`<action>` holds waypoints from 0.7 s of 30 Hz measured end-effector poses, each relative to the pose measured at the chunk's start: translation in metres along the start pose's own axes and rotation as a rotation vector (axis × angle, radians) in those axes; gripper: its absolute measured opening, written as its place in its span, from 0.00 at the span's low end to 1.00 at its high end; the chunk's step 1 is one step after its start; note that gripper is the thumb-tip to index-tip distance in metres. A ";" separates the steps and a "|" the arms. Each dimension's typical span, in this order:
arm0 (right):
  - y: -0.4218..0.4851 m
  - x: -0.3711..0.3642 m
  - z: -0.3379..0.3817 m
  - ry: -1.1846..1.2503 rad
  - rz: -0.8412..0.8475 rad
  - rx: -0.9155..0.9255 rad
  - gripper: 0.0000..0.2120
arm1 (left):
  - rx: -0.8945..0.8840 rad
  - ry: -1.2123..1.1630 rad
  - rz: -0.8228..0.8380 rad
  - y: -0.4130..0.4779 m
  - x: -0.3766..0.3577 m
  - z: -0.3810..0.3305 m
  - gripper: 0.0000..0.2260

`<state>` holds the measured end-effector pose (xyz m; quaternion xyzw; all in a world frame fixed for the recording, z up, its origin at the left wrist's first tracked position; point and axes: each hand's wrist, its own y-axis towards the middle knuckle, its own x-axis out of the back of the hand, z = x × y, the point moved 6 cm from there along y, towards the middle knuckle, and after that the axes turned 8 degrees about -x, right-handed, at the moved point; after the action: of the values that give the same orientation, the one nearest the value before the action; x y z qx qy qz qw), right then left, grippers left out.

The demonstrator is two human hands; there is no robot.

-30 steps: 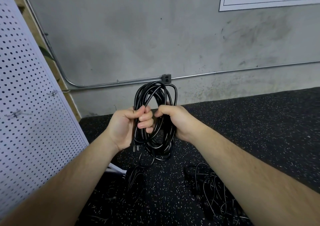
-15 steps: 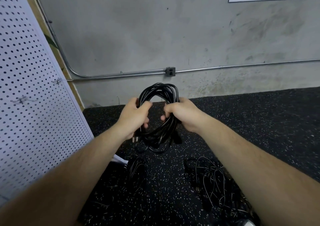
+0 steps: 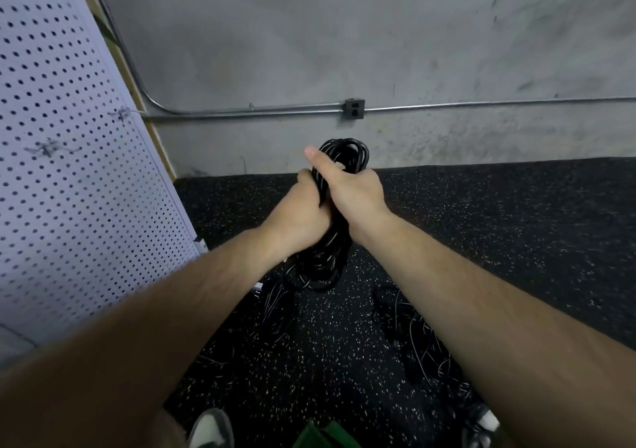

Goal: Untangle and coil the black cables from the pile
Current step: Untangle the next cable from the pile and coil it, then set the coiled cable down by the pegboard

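Both hands have drawn together, squashing the loop narrow: left hand point(image 3: 303, 215) and right hand point(image 3: 356, 194) each grip the black cable coil point(image 3: 346, 150) at twelve o'clock. Looks about finished to me; tangled pile point(image 3: 425, 339) waits at five o'clock.

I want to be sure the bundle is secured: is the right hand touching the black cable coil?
Touching. The head view shows the right hand wrapped around the black cable coil, with its thumb laid along the strands.
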<state>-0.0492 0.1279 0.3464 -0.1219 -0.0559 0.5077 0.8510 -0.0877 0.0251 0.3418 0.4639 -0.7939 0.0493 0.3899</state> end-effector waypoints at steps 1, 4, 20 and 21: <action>0.001 0.000 0.001 -0.001 -0.016 0.019 0.25 | -0.010 -0.002 0.017 0.001 0.000 -0.002 0.14; 0.001 -0.006 0.002 -0.077 0.021 0.056 0.27 | 0.047 -0.109 0.076 -0.003 0.001 0.011 0.19; 0.032 -0.072 -0.101 -0.135 0.166 -0.187 0.41 | 0.299 0.009 -0.010 -0.054 0.019 0.112 0.19; 0.033 -0.079 -0.109 -0.134 0.197 -0.194 0.38 | 0.320 0.007 0.011 -0.058 0.023 0.124 0.19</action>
<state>-0.0912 0.0571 0.2353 -0.1742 -0.1491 0.5881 0.7756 -0.1198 -0.0780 0.2547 0.5155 -0.7771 0.1788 0.3137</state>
